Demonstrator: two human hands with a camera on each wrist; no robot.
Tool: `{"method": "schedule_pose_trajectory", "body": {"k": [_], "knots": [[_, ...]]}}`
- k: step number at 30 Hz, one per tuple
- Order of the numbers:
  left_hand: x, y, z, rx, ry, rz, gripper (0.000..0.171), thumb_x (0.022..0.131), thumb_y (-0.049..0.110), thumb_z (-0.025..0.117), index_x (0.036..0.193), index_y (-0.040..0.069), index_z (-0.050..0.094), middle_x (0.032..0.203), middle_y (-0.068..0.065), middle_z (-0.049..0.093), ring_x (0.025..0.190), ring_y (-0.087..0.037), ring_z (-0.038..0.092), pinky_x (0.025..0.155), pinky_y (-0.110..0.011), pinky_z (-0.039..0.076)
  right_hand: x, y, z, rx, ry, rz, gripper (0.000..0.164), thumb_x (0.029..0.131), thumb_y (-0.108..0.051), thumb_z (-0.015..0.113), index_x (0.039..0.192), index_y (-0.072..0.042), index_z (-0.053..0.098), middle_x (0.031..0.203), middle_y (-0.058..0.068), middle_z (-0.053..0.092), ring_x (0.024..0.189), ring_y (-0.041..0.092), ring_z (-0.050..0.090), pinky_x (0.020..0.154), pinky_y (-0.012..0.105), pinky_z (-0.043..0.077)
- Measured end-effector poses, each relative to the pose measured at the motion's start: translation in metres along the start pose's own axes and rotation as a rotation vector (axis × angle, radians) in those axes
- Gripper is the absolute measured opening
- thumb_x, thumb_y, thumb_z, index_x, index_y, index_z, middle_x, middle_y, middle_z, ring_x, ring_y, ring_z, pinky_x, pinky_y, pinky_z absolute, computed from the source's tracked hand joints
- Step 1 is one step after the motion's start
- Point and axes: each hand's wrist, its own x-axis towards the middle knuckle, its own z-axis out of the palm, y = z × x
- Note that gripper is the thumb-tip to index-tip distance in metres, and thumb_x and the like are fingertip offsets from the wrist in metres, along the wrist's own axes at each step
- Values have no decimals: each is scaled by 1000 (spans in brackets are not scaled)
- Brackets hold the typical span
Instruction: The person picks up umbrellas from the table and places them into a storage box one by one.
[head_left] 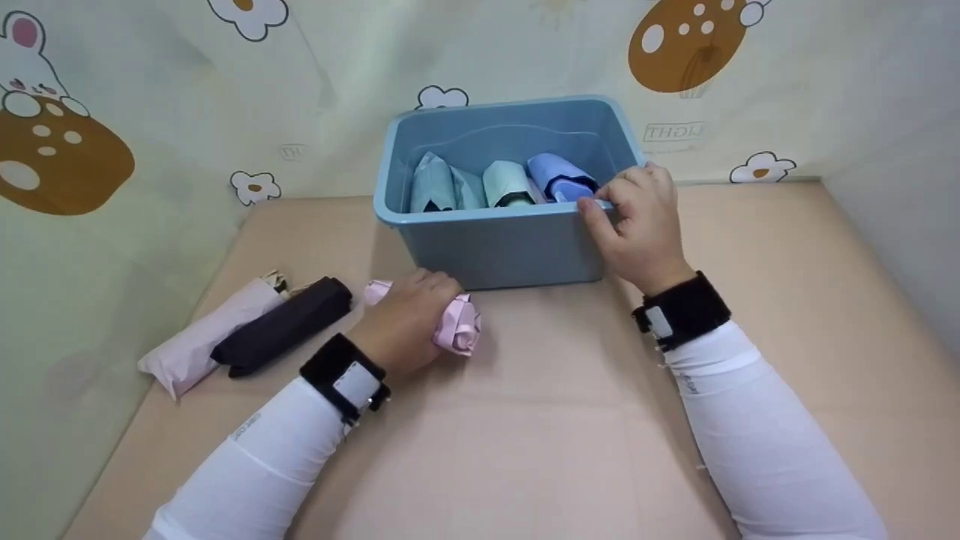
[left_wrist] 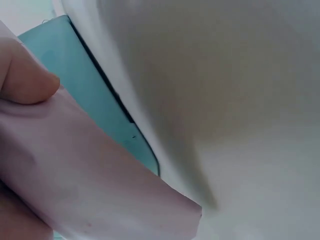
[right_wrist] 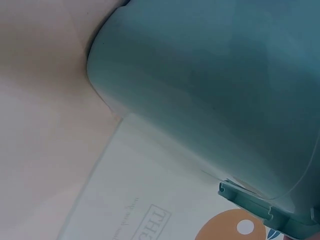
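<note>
My left hand (head_left: pixel 409 319) grips a pink folded umbrella (head_left: pixel 457 326) in front of the bin, fingers wrapped over its middle. In the left wrist view the smooth end of this pink umbrella (left_wrist: pixel 115 175) sticks out past the thumb and fingers. My right hand (head_left: pixel 641 225) holds the rim of a blue plastic bin (head_left: pixel 495 251) at its front right corner, thumb on the near side. Inside the bin lie a teal folded umbrella (head_left: pixel 433 184), a mint one (head_left: pixel 506 182) and a blue one (head_left: pixel 559 174). The right wrist view shows the bin's outer wall (right_wrist: pixel 200 85).
Left of my left hand, a black folded umbrella (head_left: pixel 281 326) and a pale pink one (head_left: pixel 214 330) lie side by side on the beige tabletop (head_left: pixel 540 420). Behind the bin rises a wall covering (head_left: pixel 337 90) printed with flowers and brown shapes.
</note>
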Motion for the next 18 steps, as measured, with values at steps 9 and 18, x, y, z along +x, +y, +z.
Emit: {"method": "schedule_pose_trajectory", "body": {"k": [9,18], "knots": [[0,-8,1,17,16,20,41,87,2,74,125,12,61,127,-6,66,126,-30,54,120,-48,38,-1,-3,0,0,16,21,41,99,-35,60,78,0,65,85,18,60,100,40,49,107,55,31],[5,-23,8,8,85,19,43,85,-8,70,121,14,63,127,-9,66,134,-36,53,128,-62,21,-1,-1,1,-12,4,12,41,99,-35,61,77,-1,64,84,17,60,100,40,48,106,54,32]]}}
